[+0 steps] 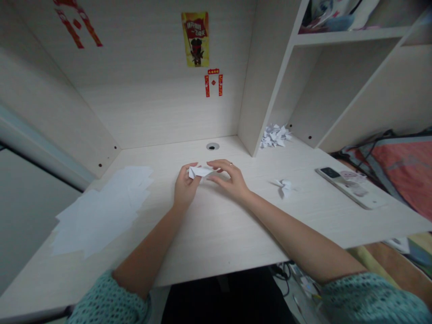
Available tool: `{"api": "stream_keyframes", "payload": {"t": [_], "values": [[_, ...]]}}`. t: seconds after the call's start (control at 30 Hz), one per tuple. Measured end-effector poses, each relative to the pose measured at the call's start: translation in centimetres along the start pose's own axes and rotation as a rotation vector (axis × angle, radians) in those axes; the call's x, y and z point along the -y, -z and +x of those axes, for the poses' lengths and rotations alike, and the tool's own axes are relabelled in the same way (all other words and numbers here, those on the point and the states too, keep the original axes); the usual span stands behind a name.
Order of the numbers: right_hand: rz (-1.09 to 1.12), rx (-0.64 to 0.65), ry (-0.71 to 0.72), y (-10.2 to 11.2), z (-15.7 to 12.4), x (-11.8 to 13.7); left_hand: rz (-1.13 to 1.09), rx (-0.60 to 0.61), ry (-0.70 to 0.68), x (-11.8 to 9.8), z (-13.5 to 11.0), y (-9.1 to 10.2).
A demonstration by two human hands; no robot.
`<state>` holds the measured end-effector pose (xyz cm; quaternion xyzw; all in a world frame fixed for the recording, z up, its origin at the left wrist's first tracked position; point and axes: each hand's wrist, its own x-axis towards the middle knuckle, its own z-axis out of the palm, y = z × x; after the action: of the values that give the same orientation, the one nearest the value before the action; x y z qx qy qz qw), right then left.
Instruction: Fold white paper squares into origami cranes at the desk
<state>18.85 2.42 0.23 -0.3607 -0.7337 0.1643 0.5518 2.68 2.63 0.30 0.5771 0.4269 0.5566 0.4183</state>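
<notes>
A small white folded paper (200,172) is held just above the desk, a pointed flap at its left end. My left hand (185,186) is closed on its left part, the thumb in front and the fingers behind. At the paper's narrow right end is my right hand (232,180), its curled fingers and thumb around the tip; the exact contact there is partly hidden. To the right, a finished-looking folded paper piece (285,187) with pointed ends lies on the desk. Loose white paper sheets (104,211) are spread overlapping at the left.
A pile of small folded papers (275,136) sits under the shelf (351,37), beside an upright divider (270,81). A white phone (351,188) lies near the desk's right edge. Behind my hands is a round cable hole (212,146). A red and grey bag (398,166) stands at the right.
</notes>
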Motion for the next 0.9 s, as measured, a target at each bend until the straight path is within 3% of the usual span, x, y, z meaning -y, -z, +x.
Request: {"api": "stream_keyframes", "payload": {"t": [0.33,0.67,0.9], "values": [[-0.048,0.022,0.054,-0.42,-0.59,-0.93,0.056,0.065,-0.03,-0.31,-0.65,-0.48],[-0.108,-0.048,0.093,-0.48,-0.77,-0.61,0.06,0.077,-0.011,-0.09,-0.8,-0.65],[-0.112,-0.084,0.084,-0.63,-0.87,-0.18,-0.037,0.109,0.099,-0.18,-0.75,-0.81]]}}
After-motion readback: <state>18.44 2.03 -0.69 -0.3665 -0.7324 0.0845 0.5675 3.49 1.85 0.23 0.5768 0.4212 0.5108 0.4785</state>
